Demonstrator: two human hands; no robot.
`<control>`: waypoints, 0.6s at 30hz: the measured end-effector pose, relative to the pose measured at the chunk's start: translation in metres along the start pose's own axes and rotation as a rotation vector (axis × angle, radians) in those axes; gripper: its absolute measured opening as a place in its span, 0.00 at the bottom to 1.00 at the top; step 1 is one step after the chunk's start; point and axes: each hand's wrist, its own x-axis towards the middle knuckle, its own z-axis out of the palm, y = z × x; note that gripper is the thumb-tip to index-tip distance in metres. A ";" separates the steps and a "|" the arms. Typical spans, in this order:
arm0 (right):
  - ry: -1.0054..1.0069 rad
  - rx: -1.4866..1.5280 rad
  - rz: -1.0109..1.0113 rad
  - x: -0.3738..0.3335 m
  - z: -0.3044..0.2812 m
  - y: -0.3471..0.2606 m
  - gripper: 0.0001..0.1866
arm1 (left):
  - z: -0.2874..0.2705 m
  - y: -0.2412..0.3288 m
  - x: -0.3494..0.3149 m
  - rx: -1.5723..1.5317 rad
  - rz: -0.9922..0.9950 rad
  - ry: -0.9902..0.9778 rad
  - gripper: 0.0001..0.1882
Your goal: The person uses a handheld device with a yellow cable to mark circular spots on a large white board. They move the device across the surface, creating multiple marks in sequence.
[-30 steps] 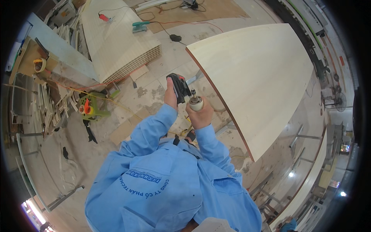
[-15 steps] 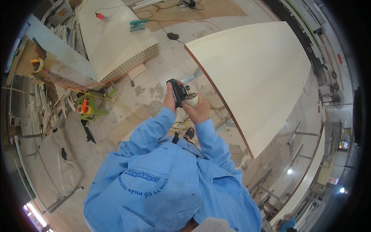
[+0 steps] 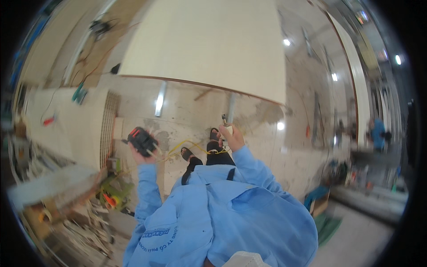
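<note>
My left hand (image 3: 142, 155) is closed around a black, blocky thing with red marks (image 3: 141, 139); its exact kind is unclear. A good way to its right, my right hand (image 3: 236, 139) grips a small whitish thing with a narrow metal tip (image 3: 224, 119) pointing up, largely covered by my fingers. Both hands are held apart in front of my body, over the floor. Beyond them lies a large cream board (image 3: 209, 42) with a brown near edge, touched by neither hand.
Metal legs or bars (image 3: 160, 99) show below the board's edge. A yellow cord (image 3: 184, 143) runs near my feet. At the left are a stack of cream panels (image 3: 78, 115), a green stool (image 3: 124, 191) holding tape rolls, and scrap strips. Another person (image 3: 378, 133) is at the far right.
My view has turned right, so the board now lies straight ahead. My hands, together before, have moved apart, each keeping its thing.
</note>
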 end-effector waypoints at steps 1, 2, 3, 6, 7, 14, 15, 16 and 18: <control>0.067 0.063 0.029 -0.005 -0.017 0.009 0.18 | -0.002 -0.001 -0.001 0.047 -0.029 0.073 0.39; 0.112 0.141 0.052 -0.007 -0.032 0.015 0.18 | -0.002 -0.003 -0.004 0.071 -0.112 0.024 0.40; 0.181 0.143 0.034 -0.012 -0.048 0.019 0.18 | -0.002 -0.007 -0.008 0.136 -0.151 -0.013 0.40; 0.306 0.185 -0.006 -0.030 -0.087 0.026 0.17 | 0.004 -0.026 -0.028 0.281 -0.270 -0.096 0.39; 0.322 0.203 -0.037 -0.032 -0.099 0.025 0.17 | 0.009 -0.036 -0.032 0.323 -0.298 -0.054 0.39; 0.587 -0.065 -0.109 -0.001 -0.176 0.017 0.18 | 0.008 -0.122 -0.043 0.724 -0.468 -0.078 0.42; 0.607 -0.085 -0.168 0.006 -0.187 0.018 0.19 | -0.001 -0.134 -0.040 0.789 -0.499 -0.099 0.43; 0.617 -0.097 -0.197 0.015 -0.199 0.018 0.19 | -0.012 -0.144 -0.040 0.845 -0.534 -0.015 0.43; 0.614 -0.137 -0.209 0.024 -0.213 0.024 0.21 | -0.034 -0.165 -0.045 0.815 -0.614 -0.038 0.44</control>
